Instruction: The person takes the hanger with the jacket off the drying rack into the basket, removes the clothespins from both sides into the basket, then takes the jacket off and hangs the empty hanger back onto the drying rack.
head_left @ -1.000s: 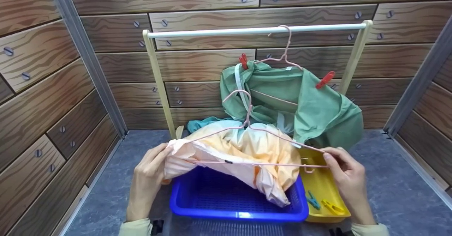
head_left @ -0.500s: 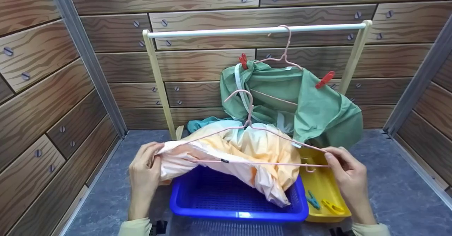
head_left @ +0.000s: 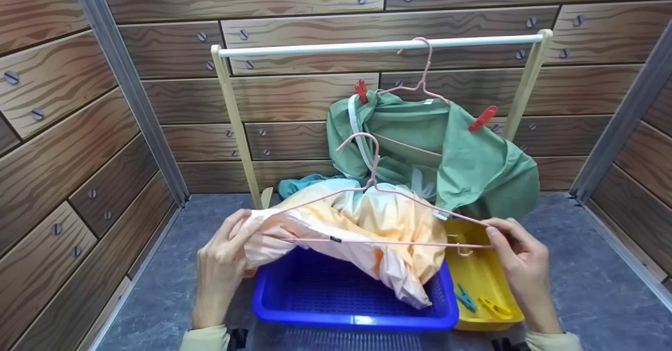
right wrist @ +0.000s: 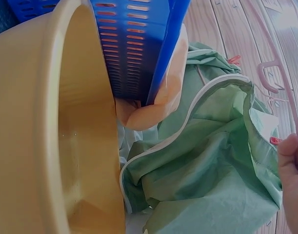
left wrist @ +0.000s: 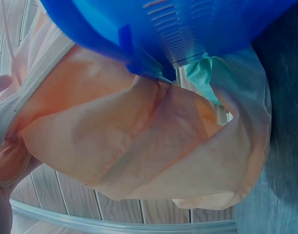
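In the head view, my right hand (head_left: 522, 267) pinches the right end of a pink wire hanger (head_left: 409, 244). My left hand (head_left: 220, 262) grips the edge of a peach, white and pale blue garment (head_left: 336, 214), and the hanger's left end runs inside that edge. The garment's right part hangs loose behind the bar, drooping over a blue basket (head_left: 354, 318). In the left wrist view, the cloth (left wrist: 134, 131) spreads from my fingers beneath the basket. The right wrist view catches my thumb and finger (right wrist: 290, 158) on the hanger (right wrist: 287, 80).
Behind stands a rack with a white rail (head_left: 315, 48). A green garment (head_left: 483, 167) hangs there on another pink hanger (head_left: 424, 70), with red clothespins (head_left: 483, 118) on it. A yellow tray (head_left: 480, 267) at right holds a teal clothespin (head_left: 465, 297) and a yellow clothespin (head_left: 494, 308).
My left hand drew the garment's edge a little to the left, then came back right. The hanger and my right hand have shifted slightly right.
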Demonstrator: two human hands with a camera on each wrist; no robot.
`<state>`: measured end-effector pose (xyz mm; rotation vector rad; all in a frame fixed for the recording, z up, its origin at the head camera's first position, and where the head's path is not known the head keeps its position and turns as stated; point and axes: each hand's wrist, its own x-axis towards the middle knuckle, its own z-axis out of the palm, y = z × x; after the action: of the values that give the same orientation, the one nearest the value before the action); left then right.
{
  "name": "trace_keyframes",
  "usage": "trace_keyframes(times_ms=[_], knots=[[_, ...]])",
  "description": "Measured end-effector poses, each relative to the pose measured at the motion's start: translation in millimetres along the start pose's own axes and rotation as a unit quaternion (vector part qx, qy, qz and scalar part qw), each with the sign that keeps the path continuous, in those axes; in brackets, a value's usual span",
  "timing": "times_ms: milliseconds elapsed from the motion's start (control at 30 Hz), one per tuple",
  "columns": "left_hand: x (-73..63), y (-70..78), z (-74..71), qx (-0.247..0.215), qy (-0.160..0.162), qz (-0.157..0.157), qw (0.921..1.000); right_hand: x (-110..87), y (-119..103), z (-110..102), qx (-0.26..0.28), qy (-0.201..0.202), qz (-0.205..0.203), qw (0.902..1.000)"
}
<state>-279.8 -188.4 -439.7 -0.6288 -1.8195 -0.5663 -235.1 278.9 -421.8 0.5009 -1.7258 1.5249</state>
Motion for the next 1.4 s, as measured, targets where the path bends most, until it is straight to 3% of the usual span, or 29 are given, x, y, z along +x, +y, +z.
trace_keyframes(times_ms=[100,300,567,1000,1233,1400], knots=[[-1.4,0.3,-0.2,-0.009,-0.018,-0.007,0.9998,0.1,-0.8,-0.6,-0.003,0.002,0.006,1.0000],[-5.3,0.5,1.4,-0.036,-0.047,-0.064,0.9962,0.4,-1.4,-2.7,-0.011,0.008,0.005,0.9999],[-6.7,-2.0,2.8,-0.060,-0.044,-0.102,0.9920,0.4,1.1,-5.0,0.023,0.014,-0.007,0.9996],[-6.6,0.9,3.0,-0.012,-0.011,-0.098,0.9950,0.6,1.6,-8.8,0.021,0.027,0.016,0.9993],[-6.0,-1.9,2.9,0.014,-0.015,-0.101,0.9947,1.6,-5.0,-10.2,-0.083,0.032,0.066,0.9939],[-4.1,-2.0,2.3,0.050,-0.015,-0.096,0.9940,3.7,-5.3,-12.3,-0.075,0.044,0.062,0.9943]])
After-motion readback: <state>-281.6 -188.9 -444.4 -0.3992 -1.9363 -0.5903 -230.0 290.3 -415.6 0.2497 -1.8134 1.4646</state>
